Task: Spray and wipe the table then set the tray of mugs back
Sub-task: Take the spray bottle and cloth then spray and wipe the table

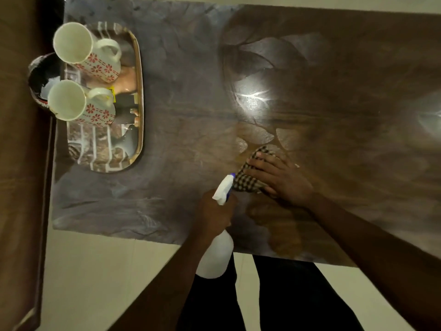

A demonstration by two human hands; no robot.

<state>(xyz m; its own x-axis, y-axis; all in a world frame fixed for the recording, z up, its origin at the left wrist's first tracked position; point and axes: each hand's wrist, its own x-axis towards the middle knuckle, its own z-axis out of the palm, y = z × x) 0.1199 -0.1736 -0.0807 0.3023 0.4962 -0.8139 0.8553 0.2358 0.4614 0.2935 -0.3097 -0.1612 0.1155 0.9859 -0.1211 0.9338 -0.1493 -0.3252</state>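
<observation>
Glossy brown table [334, 68] catches a bright glare, and at its left end a mirrored tray [139, 96] carries two flower-patterned mugs [95, 60], well apart from the hands. Right hand [279, 177] lies flat with fingers spread, pressing a checked cloth [248, 180] to the tabletop. Just beside it, left hand [214, 211] is wrapped around the neck of a white spray bottle [214, 256], nozzle toward the cloth.
</observation>
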